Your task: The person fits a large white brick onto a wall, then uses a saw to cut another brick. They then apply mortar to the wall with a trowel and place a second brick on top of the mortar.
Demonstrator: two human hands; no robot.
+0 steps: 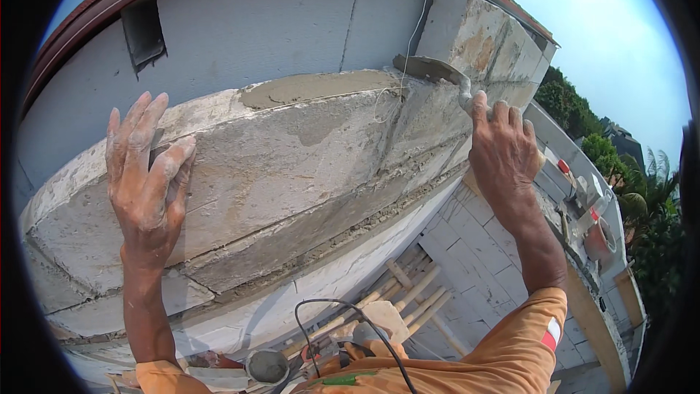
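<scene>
Faced pale block wall (255,25) rising behind the long block (270,160), with bright sky (590,0) and green trees (572,106) off to its right. Found grey mortar (313,90) along the top edge of the long block, over its right half, with a darker patch on its face. Spotted trowel (434,69) at the upper right end of the long block, blade pointing left. Had trowel clasped in right grip (504,147), to the right of the long block. Had left grip (149,182) loose, fingers raised at the left part of the long block; could not tell about firm contact. Noted thin string (427,0) hanging near the blade, above the long block. Logged black cable (343,300) and bamboo poles (425,305) below the long block.
</scene>
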